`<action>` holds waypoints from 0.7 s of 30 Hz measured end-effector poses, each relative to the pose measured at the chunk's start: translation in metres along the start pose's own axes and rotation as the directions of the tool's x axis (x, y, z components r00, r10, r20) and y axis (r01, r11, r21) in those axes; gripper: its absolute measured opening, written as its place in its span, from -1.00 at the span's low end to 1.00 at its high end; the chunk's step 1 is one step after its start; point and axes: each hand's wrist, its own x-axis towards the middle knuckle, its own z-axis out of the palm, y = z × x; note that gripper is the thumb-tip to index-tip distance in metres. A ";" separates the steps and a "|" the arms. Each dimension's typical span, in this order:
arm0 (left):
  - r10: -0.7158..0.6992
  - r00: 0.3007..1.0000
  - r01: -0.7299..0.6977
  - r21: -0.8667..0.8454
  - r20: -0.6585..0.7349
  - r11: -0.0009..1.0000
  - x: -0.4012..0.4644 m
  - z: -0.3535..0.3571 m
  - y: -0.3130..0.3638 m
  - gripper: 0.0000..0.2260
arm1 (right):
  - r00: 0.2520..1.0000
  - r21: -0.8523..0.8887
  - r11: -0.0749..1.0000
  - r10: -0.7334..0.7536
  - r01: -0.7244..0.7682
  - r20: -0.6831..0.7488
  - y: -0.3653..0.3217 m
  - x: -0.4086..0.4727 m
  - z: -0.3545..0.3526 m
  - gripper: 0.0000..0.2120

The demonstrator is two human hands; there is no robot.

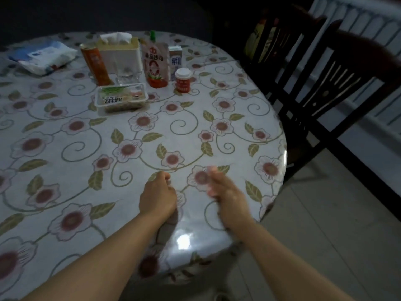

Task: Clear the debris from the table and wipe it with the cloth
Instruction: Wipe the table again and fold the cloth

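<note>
- No cloth in sight; no debris plainly visible either, any crumbs too small to tell on the round table under its glossy flower-print cover (152, 131).
- Left hand (157, 197) low over the near edge, fingers curled in, seemingly pinching; holding anything or not, cannot tell.
- Right hand (223, 189) just beside it, motion-blurred, fingers fairly straight and loose, gripping nothing.
- Likely step: gathering crumbs. Best swept toward the edge into a cupped palm.
- Clear of the sealed clear-plastic food tray (122, 98) and red sauce pouch (155, 64) farther back.
</note>
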 end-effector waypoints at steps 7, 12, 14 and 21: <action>-0.045 0.995 0.044 -0.014 -0.090 0.999 0.053 0.030 0.055 -0.71 | 0.933 -0.192 0.917 0.323 -0.350 -0.157 0.126 0.104 -0.083 -0.59; -0.115 0.982 0.116 -0.002 -0.147 0.993 0.088 0.029 0.072 -0.70 | 0.981 -0.035 0.981 0.191 -0.193 -0.043 0.067 0.136 -0.029 -0.49; -0.139 0.976 0.145 0.025 -0.168 0.989 0.100 0.024 0.075 -0.70 | 0.995 0.014 0.999 -0.041 0.039 0.089 0.022 0.140 0.001 -0.55; -0.200 0.966 0.204 0.011 -0.167 0.979 0.135 0.016 0.085 -0.69 | 0.972 0.040 0.994 -0.111 0.105 0.207 0.060 0.179 -0.018 -0.72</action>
